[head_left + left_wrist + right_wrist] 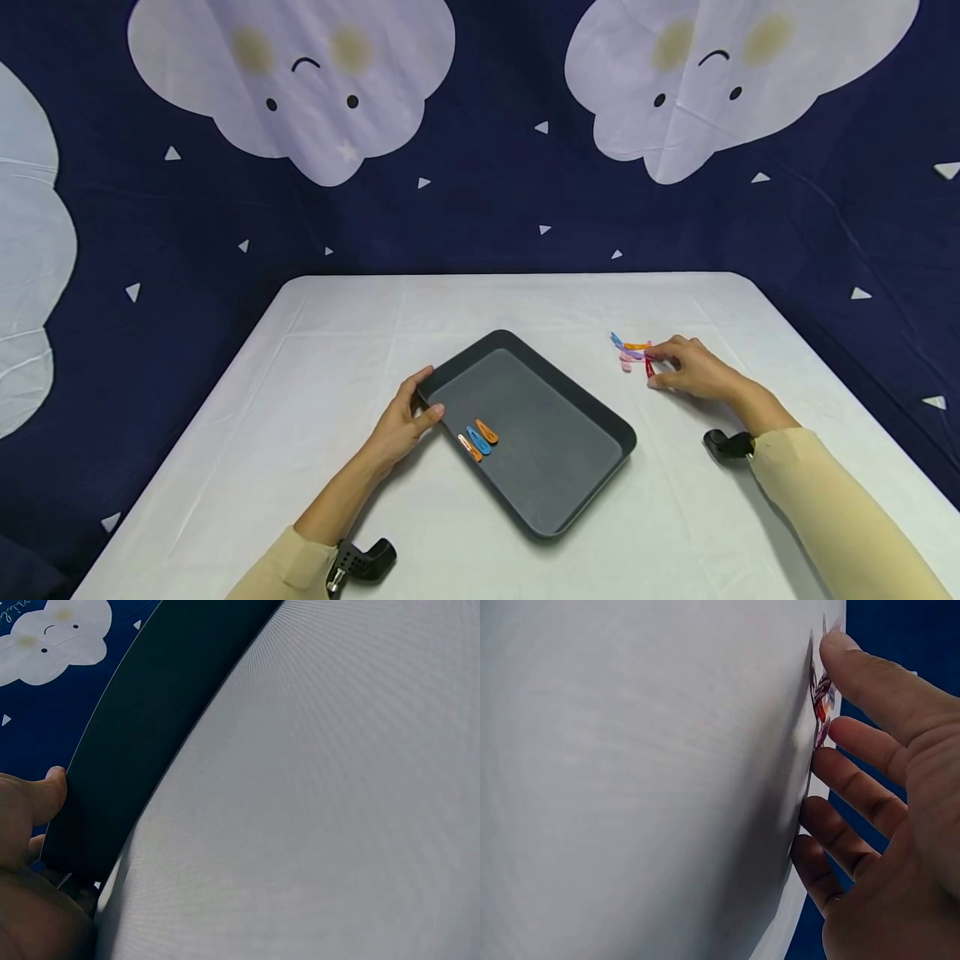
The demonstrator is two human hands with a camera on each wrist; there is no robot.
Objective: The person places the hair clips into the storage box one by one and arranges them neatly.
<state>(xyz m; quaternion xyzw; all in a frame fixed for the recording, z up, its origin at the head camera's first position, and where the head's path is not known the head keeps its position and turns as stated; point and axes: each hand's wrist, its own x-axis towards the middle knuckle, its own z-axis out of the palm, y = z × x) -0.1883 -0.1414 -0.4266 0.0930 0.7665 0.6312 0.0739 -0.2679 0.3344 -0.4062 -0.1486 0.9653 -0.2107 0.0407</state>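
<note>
Tray (536,433): is being supported on the white tabletop (300,400), near the middle, turned askew with one corner pointing left and another pointing near.
Left hand (397,429): is being clasped round the tray's left corner, thumb over the rim and fingers outside, presumably so that sliding is being prevented.
Clips in the tray: a blue clip (478,440) is being flanked by an orange clip (487,431) on its right and a shinier orange one (470,448) on its left; all three are being lined up roughly side by side close to the near-left wall, perhaps for tidiness.
Loose clips (632,353): are being gathered in a small mixed heap to the tray's far right, where the right hand (693,367) is being given easy access.
Right hand: thumb and forefinger are being spread on either side of a red clip (650,368), likely to suit its length; whether it is being touched cannot be told, the fingertips being partly in the way.
</note>
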